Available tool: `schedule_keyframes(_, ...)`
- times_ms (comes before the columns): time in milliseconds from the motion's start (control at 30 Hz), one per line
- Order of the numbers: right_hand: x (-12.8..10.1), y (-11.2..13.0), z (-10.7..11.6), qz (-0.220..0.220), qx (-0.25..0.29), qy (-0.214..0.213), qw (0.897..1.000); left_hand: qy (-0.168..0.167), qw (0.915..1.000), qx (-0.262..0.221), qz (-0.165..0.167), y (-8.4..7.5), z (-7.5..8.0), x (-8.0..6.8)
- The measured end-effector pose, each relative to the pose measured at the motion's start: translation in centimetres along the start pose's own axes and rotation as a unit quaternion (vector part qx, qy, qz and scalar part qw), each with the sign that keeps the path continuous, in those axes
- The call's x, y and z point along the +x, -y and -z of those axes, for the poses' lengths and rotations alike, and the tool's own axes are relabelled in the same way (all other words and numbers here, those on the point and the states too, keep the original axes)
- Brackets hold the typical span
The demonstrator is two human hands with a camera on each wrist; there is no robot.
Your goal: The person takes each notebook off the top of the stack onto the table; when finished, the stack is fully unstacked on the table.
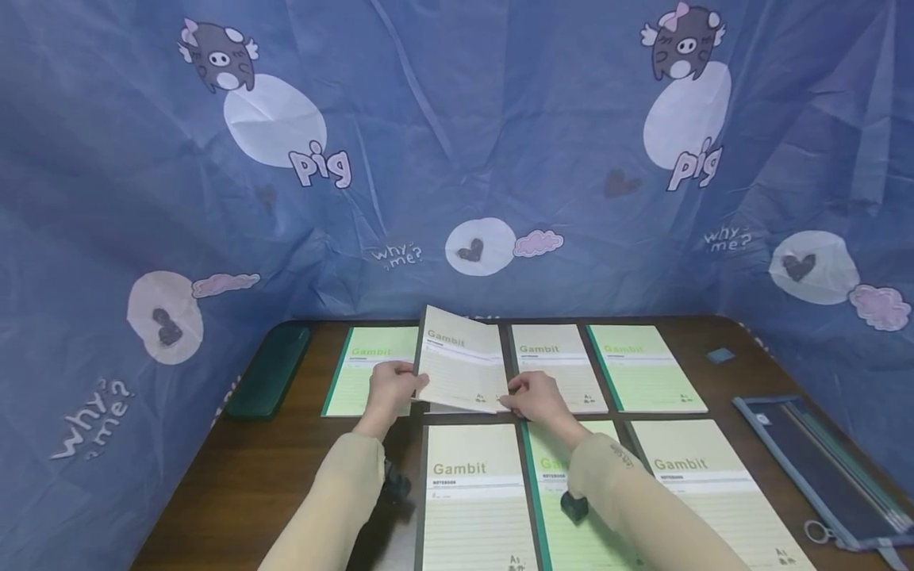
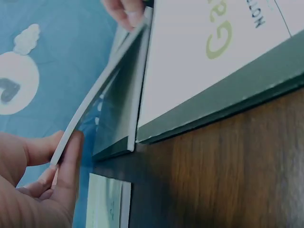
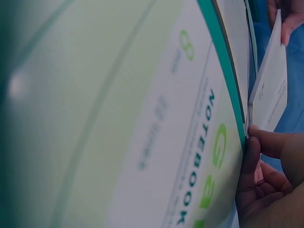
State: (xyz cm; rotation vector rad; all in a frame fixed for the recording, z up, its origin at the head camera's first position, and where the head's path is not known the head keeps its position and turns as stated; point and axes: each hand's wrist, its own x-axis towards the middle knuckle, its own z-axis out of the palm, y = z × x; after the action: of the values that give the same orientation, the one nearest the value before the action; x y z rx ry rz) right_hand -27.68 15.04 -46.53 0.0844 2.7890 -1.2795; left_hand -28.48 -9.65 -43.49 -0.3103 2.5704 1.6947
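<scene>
Cream-covered notebook [image 1: 460, 361] is lifted off the dark wood bench [image 1: 286, 468], tilted up in the far row between the green notebook [image 1: 367, 369] on its left and a cream one [image 1: 553, 361] on its right. Your left hand [image 1: 391, 390] pinches its left edge, thumb on top; the left wrist view shows the cover [image 2: 102, 88] bowed up between your fingers. Your right hand [image 1: 537, 396] grips the near right corner, fingers curled on the cover. Near row: three more notebooks, cream [image 1: 471, 496], green [image 1: 571, 507], cream [image 1: 707, 492], flat under your sleeves. Dark green case [image 1: 270, 371] lies far left, blue zip pouch [image 1: 821, 468] on the right edge, small blue eraser [image 1: 720, 355] far right.
</scene>
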Motion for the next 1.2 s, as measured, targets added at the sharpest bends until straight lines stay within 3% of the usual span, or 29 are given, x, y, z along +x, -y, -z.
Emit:
schedule_keyframes(167,0.0,-0.1,0.0,0.001,-0.001,0.002,1.0,0.001,0.9981,-0.056,0.026,0.1,1.8,0.0)
schedule_keyframes(333,0.0,-0.2,0.1,0.002,-0.009,0.004,1.0,0.015,0.9947,-0.085,0.056,0.4,4.8,-0.5)
schedule_keyframes(633,0.1,-0.3,0.3,-0.001,-0.012,0.009,1.0,0.034,0.9961,-0.071,0.04,1.7,11.1,-3.6)
schedule_keyframes(967,-0.1,-0.1,0.4,0.002,-0.011,0.007,1.0,0.049,0.9973,-0.031,0.045,4.9,14.5,-7.7)
schedule_keyframes(1200,0.1,-0.1,0.4,-0.004,-0.014,0.007,1.0,0.065,0.9959,-0.02,0.06,7.0,15.9,-10.1)
